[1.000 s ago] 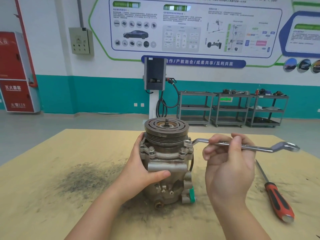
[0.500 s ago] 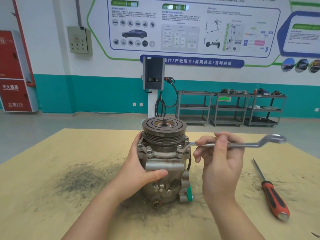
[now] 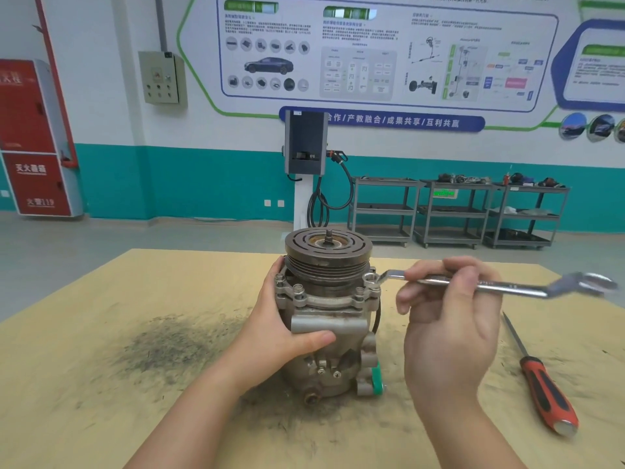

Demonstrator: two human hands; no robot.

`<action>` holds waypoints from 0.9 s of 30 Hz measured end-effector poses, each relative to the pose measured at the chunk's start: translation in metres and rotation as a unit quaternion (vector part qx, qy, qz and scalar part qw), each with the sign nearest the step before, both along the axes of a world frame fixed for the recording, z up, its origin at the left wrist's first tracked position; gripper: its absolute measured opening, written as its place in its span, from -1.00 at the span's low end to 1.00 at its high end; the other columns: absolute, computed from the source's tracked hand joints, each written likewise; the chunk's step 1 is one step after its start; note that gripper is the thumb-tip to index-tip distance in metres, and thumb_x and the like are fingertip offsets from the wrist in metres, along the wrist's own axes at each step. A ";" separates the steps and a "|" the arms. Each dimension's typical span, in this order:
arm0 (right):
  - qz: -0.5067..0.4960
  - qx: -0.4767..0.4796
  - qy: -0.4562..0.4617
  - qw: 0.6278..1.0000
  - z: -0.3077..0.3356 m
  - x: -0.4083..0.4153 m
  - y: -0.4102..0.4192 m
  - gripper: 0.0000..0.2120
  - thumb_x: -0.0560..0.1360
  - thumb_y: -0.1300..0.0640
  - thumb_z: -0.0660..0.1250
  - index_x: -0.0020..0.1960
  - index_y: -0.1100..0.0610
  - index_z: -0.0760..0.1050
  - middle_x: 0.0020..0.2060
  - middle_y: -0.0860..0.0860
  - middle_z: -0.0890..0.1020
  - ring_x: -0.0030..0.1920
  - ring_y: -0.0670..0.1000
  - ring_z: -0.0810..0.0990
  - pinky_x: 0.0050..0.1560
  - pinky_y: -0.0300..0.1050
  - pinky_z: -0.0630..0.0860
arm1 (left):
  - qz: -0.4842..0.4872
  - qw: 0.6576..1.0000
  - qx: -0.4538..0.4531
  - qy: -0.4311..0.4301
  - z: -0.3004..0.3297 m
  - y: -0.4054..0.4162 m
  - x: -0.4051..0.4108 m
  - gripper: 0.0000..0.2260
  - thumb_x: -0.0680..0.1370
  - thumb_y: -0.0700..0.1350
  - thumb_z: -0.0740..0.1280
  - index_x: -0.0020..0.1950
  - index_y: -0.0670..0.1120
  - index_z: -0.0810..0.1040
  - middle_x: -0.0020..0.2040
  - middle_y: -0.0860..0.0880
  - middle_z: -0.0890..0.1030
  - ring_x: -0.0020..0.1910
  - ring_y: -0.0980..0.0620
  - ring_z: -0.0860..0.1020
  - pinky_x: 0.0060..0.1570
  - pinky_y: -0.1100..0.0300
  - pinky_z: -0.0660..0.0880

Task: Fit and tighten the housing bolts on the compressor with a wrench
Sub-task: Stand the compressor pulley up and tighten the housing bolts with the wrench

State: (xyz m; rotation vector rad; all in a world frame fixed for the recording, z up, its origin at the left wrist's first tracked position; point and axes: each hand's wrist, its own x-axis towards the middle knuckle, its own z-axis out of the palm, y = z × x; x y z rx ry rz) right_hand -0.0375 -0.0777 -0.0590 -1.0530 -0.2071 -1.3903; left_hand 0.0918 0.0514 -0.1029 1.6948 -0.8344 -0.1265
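Both forearms are bare to the frame's near edge, with no sleeves. The left hand [image 3: 280, 328] and right hand [image 3: 449, 333] are ungloved, with short, unpainted fingernails.

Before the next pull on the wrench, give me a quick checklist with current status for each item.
1. Ring end of the wrench over the right-side housing bolt: ok.
2. Ring seated fully down on the bolt head: cannot tell.
3. Right hand fingers curled round the wrench shaft: ok.
4. Left hand gripping the compressor body to steady it: ok.
5. Compressor standing upright on the table: ok.
6. Screwdriver lying apart from the hands, out of the swing: ok.
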 end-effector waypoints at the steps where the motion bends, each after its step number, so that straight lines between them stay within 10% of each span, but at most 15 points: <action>1: 0.032 0.059 0.019 0.998 0.002 0.000 -0.004 -0.80 0.68 0.12 0.03 -0.03 0.08 0.39 -0.33 0.02 0.61 -0.43 -0.01 0.49 -0.39 -0.20 0.45 | 0.001 1.000 0.002 0.000 0.000 0.000 -0.001 0.18 0.03 0.40 0.60 0.46 0.48 -0.07 0.50 0.20 0.34 0.43 0.17 0.39 0.47 -0.03 0.33; 10: 0.262 0.217 0.136 0.930 0.008 0.009 -0.033 -0.78 0.67 0.26 0.04 -0.09 0.18 0.39 -0.40 0.06 0.55 -0.49 -0.03 0.45 -0.51 -0.24 0.37 | 0.023 1.000 -0.006 -0.008 -0.002 -0.001 0.001 -0.03 -0.02 0.39 0.57 0.11 0.75 -0.06 0.41 0.28 0.37 0.29 0.31 0.44 0.02 0.54 0.36; 16: -0.031 -0.060 0.074 0.995 -0.008 0.010 -0.013 -0.79 0.67 0.14 0.09 -0.03 -0.06 0.44 -0.29 0.03 0.62 -0.40 -0.01 0.54 -0.38 -0.19 0.48 | 0.017 0.999 -0.033 -0.011 -0.007 -0.003 0.004 -0.02 -0.04 0.36 0.61 0.12 0.75 0.02 0.35 0.34 0.41 0.25 0.42 0.45 0.05 0.57 0.39; 22: -0.235 -0.421 0.063 0.874 -0.028 0.014 0.013 -0.81 0.56 0.16 0.32 -0.11 0.25 0.62 -0.15 0.05 0.64 -0.13 -0.01 0.59 -0.08 -0.19 0.51 | 0.012 0.997 -0.074 -0.006 -0.011 -0.010 0.005 -0.05 0.07 0.33 0.62 0.30 0.53 0.12 0.29 0.22 0.53 0.22 0.33 0.53 0.25 0.29 0.44; 27: -0.189 -0.361 0.029 0.913 -0.017 0.007 0.015 -0.77 0.65 0.07 0.15 0.03 0.13 0.54 -0.11 0.02 0.59 -0.12 0.03 0.57 -0.04 -0.17 0.50 | 0.002 0.999 -0.047 -0.006 -0.013 -0.006 0.005 0.01 0.07 0.32 0.65 0.32 0.59 0.07 0.25 0.33 0.56 0.23 0.26 0.56 0.23 0.17 0.50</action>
